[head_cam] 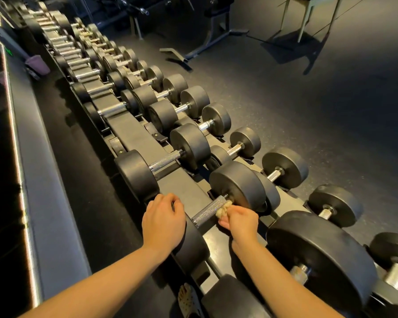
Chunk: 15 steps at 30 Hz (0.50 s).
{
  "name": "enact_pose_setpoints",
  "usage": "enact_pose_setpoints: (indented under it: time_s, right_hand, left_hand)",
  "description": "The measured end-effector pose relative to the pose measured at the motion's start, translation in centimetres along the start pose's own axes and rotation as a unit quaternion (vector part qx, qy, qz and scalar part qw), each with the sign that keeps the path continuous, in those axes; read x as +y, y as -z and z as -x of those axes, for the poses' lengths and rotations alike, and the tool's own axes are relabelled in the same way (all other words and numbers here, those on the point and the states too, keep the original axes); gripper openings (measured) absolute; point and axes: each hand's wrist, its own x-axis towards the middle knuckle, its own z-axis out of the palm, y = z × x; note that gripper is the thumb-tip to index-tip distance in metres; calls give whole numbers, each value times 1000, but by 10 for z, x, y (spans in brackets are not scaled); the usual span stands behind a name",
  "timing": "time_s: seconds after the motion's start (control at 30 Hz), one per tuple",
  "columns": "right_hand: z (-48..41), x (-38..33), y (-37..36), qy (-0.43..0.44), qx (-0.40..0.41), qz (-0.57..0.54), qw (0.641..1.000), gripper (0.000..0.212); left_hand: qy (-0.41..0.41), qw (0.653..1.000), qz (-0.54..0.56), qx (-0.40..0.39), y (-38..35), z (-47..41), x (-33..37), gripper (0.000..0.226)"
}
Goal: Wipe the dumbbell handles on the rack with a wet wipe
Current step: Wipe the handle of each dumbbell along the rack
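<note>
**Wiping under way at the near end of the rack, most handles judged still to do**

At the left, the left hand (163, 222) lies curled, fingers bent inward, on top of the near black round weight head (189, 244) of the closest upper-row dumbbell; it braces the weight and grips nothing I can make out.

Between the hands runs the knurled silver steel handle (208, 211) of that dumbbell, lying across the long black metal rack (133, 131), close to the rack's near end.

To the right, the right hand (239, 223) is pinched around a crumpled, pale yellowish wet wipe (223, 211), which is pressed against the far end of this handle, just beside the other black weight head (237, 187).

Progress, as a judgement: one handle is being wiped now. No handle shows a visible sheen or streak, so which are finished cannot be told. The row of chrome-handled black dumbbells (166, 160) stretches toward the rack's far left end, and the lower front row (274, 174) sits along the right edge; probably much is left.
</note>
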Motion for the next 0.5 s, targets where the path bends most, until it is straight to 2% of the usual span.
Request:
enact_pose_setpoints:
  time_s: [0.03,0.1,0.17,0.27,0.4,0.47,0.5]
  right_hand:
    - [2,-5,-7,-65,-6,-102,993,16]
    - [5,-15,-16,-123,-32,-224,966,15]
    - [6,-22,-22,-136,-47,-288,947,19]
    - [6,-21,-23,-142,-69,-310,938,26]
    - [11,-20,-17,-83,-35,-211,973,25]
    - [23,-22,-13,-3,-30,-70,997,18]
    - [30,-20,-11,62,-38,33,997,18]
  left_hand:
    - [1,1000,0,0,0,0,0,23]
    - [3,1000,3,2,0,1,-1,22]
    - [5,1000,2,3,0,0,0,21]
    - [9,1000,0,0,-2,0,0,21]
    - [10,1000,5,6,-3,0,-2,20]
    - [11,1000,6,9,-4,0,-2,21]
    - [11,1000,6,11,-4,-1,-2,21]
